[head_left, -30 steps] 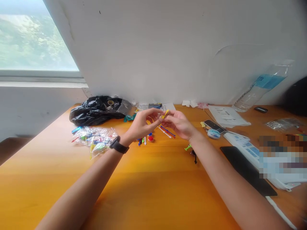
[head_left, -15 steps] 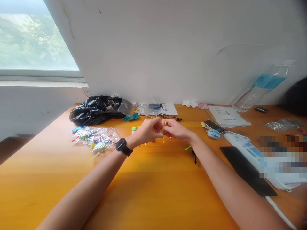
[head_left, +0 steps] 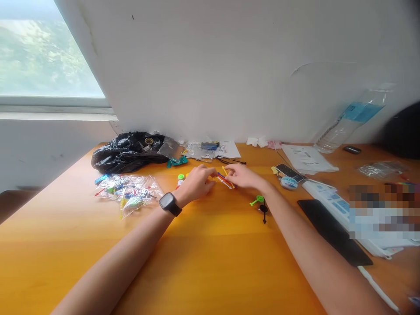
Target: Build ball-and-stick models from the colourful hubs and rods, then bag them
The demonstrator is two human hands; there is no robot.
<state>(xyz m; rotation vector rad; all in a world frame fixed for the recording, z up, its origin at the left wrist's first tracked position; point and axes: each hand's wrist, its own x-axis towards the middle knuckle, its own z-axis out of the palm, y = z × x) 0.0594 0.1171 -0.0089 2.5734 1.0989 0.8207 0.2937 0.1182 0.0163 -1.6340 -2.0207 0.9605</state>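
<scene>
A crowded wooden counter (head_left: 183,262) here!
Black bag (head_left: 126,153) back left, clear bag (head_left: 155,186) of bright pieces (head_left: 112,190) before it, coloured sticks (head_left: 225,183) in the middle, flat black slab (head_left: 333,232) out right.

The left hand (head_left: 197,183) hides small pieces (head_left: 180,176) (partly).

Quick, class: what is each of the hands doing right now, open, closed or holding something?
Left hand: fingers curled; whether it holds anything cannot be told.
Right hand: fingers closed, apparently holding the yellow stick.
</scene>
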